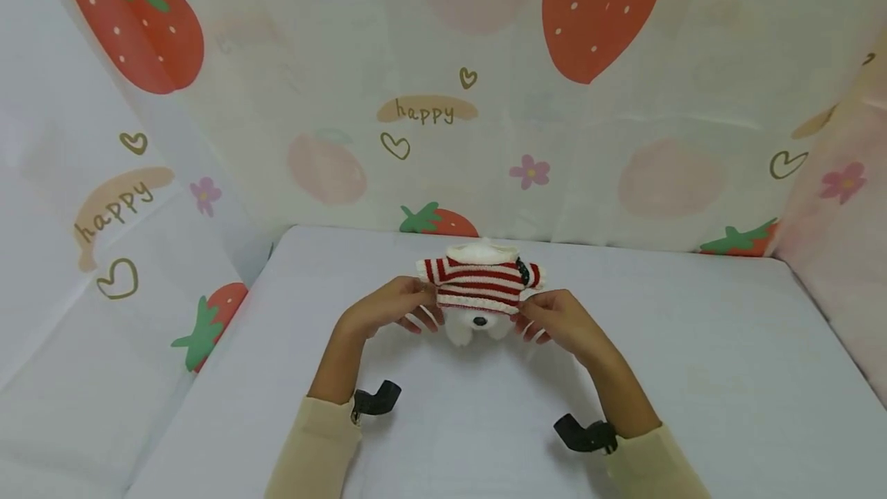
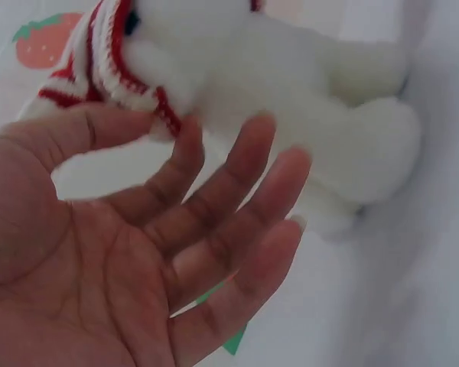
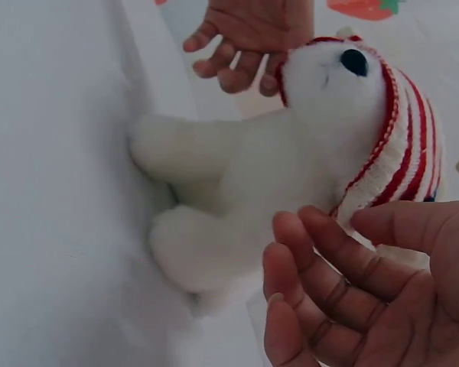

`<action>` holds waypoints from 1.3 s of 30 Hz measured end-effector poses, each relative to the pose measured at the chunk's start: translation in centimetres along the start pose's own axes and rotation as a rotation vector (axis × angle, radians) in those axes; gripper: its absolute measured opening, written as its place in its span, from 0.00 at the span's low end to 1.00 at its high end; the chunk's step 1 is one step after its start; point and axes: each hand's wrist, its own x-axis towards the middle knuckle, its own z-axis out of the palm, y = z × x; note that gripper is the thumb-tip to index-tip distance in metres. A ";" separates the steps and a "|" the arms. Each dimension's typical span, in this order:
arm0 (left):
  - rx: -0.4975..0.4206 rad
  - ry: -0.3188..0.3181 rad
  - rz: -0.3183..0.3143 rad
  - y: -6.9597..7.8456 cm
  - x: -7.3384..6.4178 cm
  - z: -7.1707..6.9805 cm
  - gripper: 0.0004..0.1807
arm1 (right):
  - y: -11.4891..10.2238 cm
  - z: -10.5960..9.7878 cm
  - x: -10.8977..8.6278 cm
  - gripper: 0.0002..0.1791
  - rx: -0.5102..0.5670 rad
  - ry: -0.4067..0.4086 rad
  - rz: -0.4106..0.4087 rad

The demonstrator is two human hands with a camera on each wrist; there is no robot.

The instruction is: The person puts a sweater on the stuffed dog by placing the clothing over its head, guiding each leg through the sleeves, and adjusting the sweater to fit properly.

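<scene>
Head view: one white table (image 1: 728, 353), smooth-topped, rounded at the far corners. Behind it, one pale backdrop sheet (image 1: 575, 122), printed with large red strawberries, faded pink fruit, gold heart outlines, small pink flowers and the word "happy" on tan bands; similarly printed sheeting at left and right. Soft shadows fall on the tabletop below the arms.

Item: one white plush toy (image 1: 457, 327), black-nosed, near the table's far edge at centre, feet on the surface. Item: one red-and-white striped knitted sweater (image 1: 478, 285), around the toy's head, its hem just above the nose.

Left hand (image 1: 395, 303): thumb and forefinger pinch the hem at one side, remaining fingers loosely spread. Right hand (image 1: 560, 318): likewise at the opposite side. Also: two cream sleeves (image 1: 312, 449); one black wrist mount (image 1: 377, 399) per arm.
</scene>
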 end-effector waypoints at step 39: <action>-0.748 -0.088 0.020 0.0 1.9 3.0 0.20 | 0.3 1.9 0.2 0.09 0.363 -0.249 0.098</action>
